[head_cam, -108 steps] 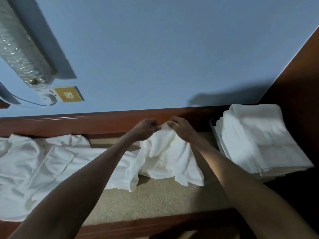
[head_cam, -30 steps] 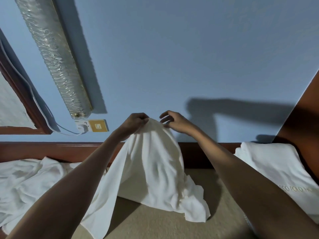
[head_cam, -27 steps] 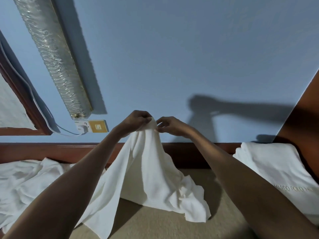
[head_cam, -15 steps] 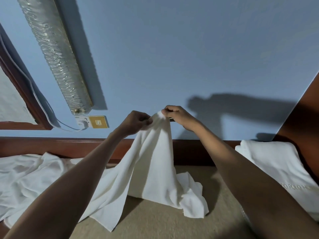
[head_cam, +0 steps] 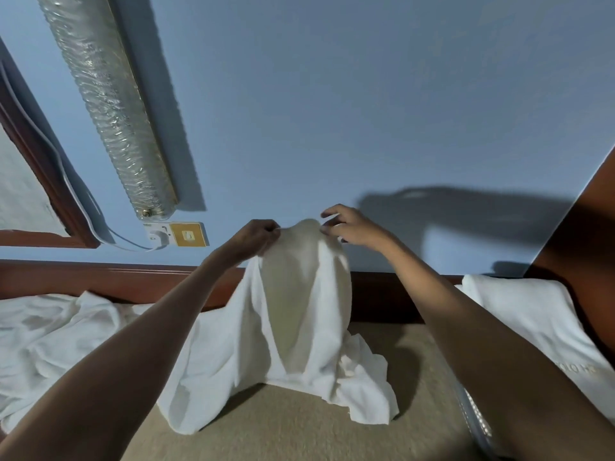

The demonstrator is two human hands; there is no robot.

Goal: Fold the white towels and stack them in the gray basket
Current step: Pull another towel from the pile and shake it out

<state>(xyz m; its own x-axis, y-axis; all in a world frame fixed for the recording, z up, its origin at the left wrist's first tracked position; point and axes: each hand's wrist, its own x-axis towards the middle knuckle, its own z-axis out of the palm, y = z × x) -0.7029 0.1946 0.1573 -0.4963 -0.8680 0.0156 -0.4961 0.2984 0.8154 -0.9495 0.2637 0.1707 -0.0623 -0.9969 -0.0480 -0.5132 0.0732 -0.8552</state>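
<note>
White terry cloth, a limp unfolded towel (head_cam: 299, 314), hangs lifted in the middle of the view, its top humped up between the two hands and its lower end trailing in creases on the beige carpet-like surface (head_cam: 299, 430). The left hand (head_cam: 258, 237) has its fingers curled in and pinches the towel's upper edge on the left side of the hump. The right hand (head_cam: 354, 227) sits just beside the hump on the other side, fingers splayed and loosely bent; one fingertip touches the cloth at the top, and nothing is closed around it. Both forearms reach forward from the lower corners.

To the left, a rumpled heap of more white towels (head_cam: 50, 337) lies against the dark red-brown wooden rail (head_cam: 100, 277), touching the hanging towel's left skirt. To the right, well apart from the hands, a stack of folded white towels with gold lettering (head_cam: 532, 327) rests in the gray basket (head_cam: 474, 410), of which only a strip of rim shows beside the right forearm.
</note>
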